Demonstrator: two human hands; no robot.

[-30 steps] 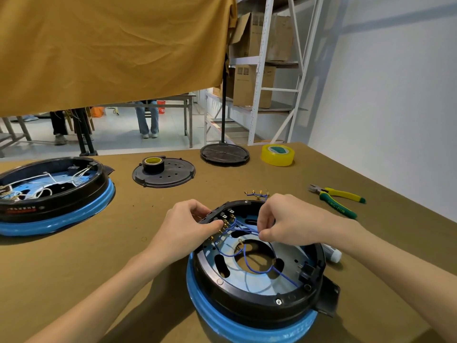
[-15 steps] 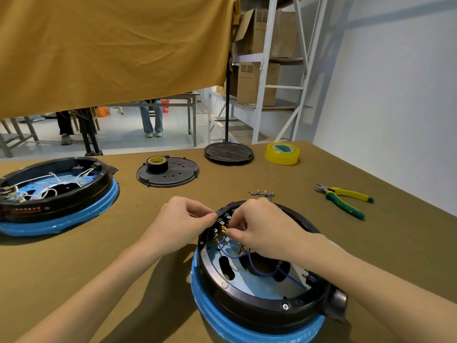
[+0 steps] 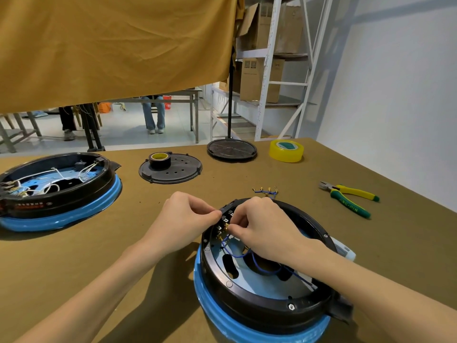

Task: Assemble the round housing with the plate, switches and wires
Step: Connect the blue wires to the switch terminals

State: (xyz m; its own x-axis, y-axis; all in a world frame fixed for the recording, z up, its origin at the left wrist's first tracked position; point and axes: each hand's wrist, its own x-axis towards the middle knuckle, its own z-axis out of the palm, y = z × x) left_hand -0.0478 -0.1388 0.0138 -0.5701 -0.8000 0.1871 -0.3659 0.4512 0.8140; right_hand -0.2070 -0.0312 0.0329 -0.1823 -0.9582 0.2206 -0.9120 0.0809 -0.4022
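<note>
Working at the far-left rim of the round housing [image 3: 262, 288], a person's two hands meet over the switches [image 3: 223, 222]. Left hand [image 3: 184, 219] pinches the switch block from outside w/ curled fingers; right hand [image 3: 265, 231], inside the rim, curls fingertips round a terminal of the blue wires [image 3: 249, 256], which loop across the plate [image 3: 249, 276]. Housing sits on the brown surface [image 3: 99, 256] nearest the camera. Beyond the housing: spare wires [image 3: 265, 191]; right of it, pliers [image 3: 350, 198]; far left, a second housing [image 3: 57, 189].
</note>
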